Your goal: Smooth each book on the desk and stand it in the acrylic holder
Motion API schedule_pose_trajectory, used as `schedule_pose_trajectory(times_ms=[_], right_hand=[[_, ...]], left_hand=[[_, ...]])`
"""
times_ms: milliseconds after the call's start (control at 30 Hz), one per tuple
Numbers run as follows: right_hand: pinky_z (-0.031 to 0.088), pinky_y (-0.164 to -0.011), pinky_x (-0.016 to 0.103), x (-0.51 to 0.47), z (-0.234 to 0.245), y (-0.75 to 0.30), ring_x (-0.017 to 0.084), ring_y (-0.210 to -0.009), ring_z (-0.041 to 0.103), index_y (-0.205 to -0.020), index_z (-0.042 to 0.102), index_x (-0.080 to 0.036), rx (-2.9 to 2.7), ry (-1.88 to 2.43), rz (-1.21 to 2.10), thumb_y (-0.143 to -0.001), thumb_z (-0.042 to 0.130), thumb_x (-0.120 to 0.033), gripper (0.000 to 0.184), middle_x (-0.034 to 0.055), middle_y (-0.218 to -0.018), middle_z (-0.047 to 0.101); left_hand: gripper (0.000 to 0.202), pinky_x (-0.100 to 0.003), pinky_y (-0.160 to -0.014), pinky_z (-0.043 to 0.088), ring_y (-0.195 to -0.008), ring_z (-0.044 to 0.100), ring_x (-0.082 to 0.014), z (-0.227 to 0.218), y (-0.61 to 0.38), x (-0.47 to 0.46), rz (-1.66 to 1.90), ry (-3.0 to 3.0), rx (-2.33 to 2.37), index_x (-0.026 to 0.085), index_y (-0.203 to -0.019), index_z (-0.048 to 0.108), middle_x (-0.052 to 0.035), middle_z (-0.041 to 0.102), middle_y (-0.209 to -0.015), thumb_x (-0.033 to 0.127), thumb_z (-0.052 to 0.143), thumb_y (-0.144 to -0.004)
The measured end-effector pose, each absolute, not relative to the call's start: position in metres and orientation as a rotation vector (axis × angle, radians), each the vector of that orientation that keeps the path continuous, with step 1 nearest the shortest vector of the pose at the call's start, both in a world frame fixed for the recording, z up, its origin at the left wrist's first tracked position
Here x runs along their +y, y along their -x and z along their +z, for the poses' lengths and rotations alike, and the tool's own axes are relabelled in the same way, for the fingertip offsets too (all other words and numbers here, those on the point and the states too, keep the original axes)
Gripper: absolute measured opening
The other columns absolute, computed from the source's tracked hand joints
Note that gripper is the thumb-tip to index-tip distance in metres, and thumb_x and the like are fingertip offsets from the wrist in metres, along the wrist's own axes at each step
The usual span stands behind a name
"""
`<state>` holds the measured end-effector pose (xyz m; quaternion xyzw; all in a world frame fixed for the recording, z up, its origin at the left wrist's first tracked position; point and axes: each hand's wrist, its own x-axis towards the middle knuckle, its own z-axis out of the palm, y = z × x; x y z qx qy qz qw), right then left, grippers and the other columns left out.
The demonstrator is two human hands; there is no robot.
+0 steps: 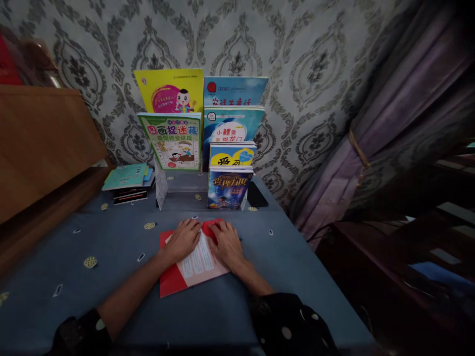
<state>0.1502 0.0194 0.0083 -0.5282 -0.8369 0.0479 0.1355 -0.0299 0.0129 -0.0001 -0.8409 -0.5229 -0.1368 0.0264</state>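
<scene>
A thin red-and-white book (pixel 173 280) lies flat and slightly turned on the blue tablecloth, in front of the book rack. My left hand (pixel 182 241) rests palm down on its upper left part, fingers laid out towards the far edge. On the upper right part lies my right hand (pixel 227 243), also palm down, with the thumb apart from the fingers. Both hands touch the cover without gripping it. Blocks of small print show between them; the hands hide part of the cover.
A clear stepped rack (pixel 181 200) holds several upright books, among them a green picture book (pixel 176 143) and a dark blue book (pixel 227 190). Left of it is a book stack (pixel 126 179). A black phone-like object (pixel 257 195) lies right. A wooden headboard-like panel (pixel 44 143) borders the left.
</scene>
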Motion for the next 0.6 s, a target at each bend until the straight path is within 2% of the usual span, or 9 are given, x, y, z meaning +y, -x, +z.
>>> schedule_pose_trajectory(times_ms=[167,367,600], right_hand=[[0.042,-0.091,0.040,0.022,0.008,-0.151,0.029,-0.112,0.050,-0.123,0.062,-0.020,-2.457,1.506,0.153,-0.093,0.052,-0.029,0.033,0.0123,-0.125,0.059],[0.043,-0.095,0.039,0.026,0.006,-0.153,0.027,-0.112,0.050,-0.124,0.062,-0.019,-2.467,1.421,0.226,-0.092,0.052,-0.027,0.035,0.0113,-0.126,0.060],[0.041,-0.100,0.038,0.040,0.002,-0.158,0.024,-0.110,0.052,-0.124,0.063,-0.015,-2.549,1.068,0.320,-0.087,0.059,-0.021,0.037,0.0111,-0.121,0.062]], left_hand=[[0.032,-0.042,-0.095,0.044,-0.113,0.053,-0.0254,0.003,0.029,0.012,-0.420,2.605,-1.597,0.020,-0.126,0.058,-0.0099,0.061,-0.120,0.021,0.039,-0.100],[0.021,-0.040,-0.091,0.047,-0.108,0.056,-0.0255,0.004,0.026,0.012,-0.351,2.552,-1.588,0.018,-0.107,0.061,-0.0100,0.061,-0.110,0.021,0.042,-0.099],[0.018,-0.035,-0.081,0.053,-0.109,0.058,-0.0252,0.013,0.022,0.008,-0.220,2.471,-1.746,0.018,-0.108,0.060,-0.0105,0.060,-0.118,0.026,0.047,-0.098]])
